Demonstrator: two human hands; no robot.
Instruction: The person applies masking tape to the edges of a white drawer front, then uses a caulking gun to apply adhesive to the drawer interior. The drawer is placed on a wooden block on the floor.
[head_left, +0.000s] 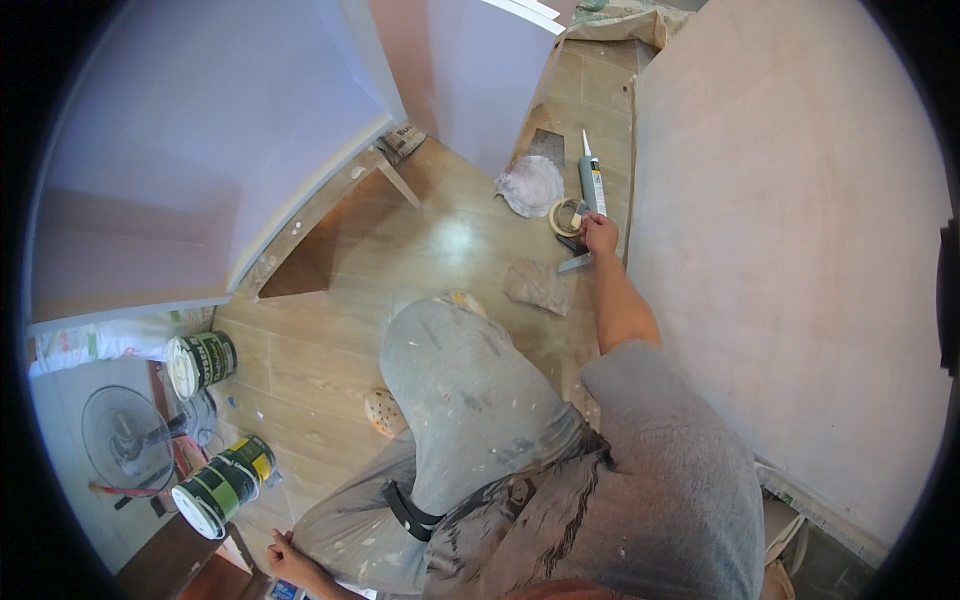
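Stretched out to the far right, my right hand (600,236) has its fingers pinched together at the edge of a roll of masking tape (556,222). Something small and pale shows at the fingertips, too small to name. Just beyond lies a grey sealant cartridge (592,186) with a white nozzle. A crumpled whitish cloth (531,187) rests left of the tape. Close to my right wrist is a flat-bladed tool (574,264) with a dark part, perhaps a scraper. My left hand (291,562) is curled beside my left leg, with nothing visible in it.
A large pale panel (790,230) borders the right side. White panels (220,150) stand at the far left above the wood-look floor (330,345). Green and black buckets (222,487) and a fan (127,440) stand at left. A brownish sheet (536,285) lies near my knee.
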